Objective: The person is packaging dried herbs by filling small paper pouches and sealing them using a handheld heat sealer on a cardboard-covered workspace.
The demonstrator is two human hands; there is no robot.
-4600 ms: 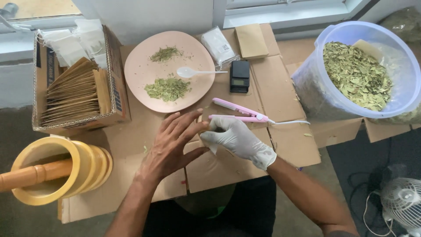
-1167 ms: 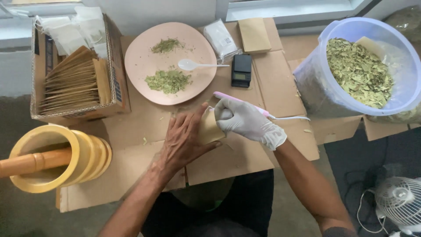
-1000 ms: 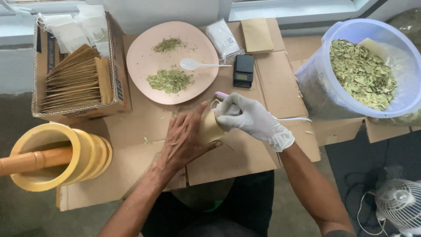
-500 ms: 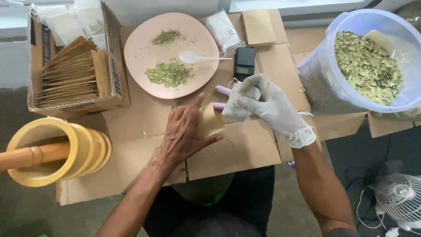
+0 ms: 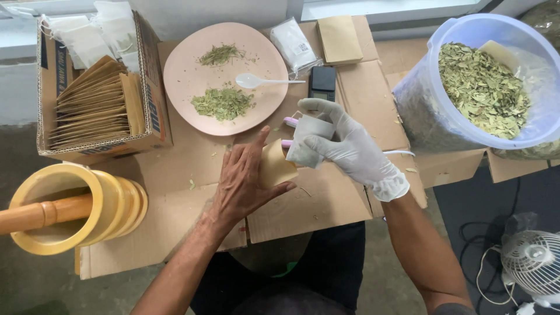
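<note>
Surface: you are working over flattened brown cardboard sheets [image 5: 326,204] lying on a grey floor below a window sill.
Left hand: your bare left hand [image 5: 242,184] is lying flat with fingers spread, its thumb and fingers curling around a small tan paper envelope [image 5: 276,164] and holding it tilted with its mouth toward the other hand.
Right hand: your white-gloved right hand [image 5: 350,149] is pinching a small white filter sachet [image 5: 306,140] closed in its fingers, the sachet's lower edge touching the envelope's mouth.
Beneath it: a pink handheld sealer [image 5: 290,122] is lying on the cardboard, mostly hidden.
Around: a round pink plate [image 5: 186,87] with green crushed leaves, a black pocket scale [image 5: 322,83], and a yellow mortar [image 5: 87,210] are sitting nearby.
</note>
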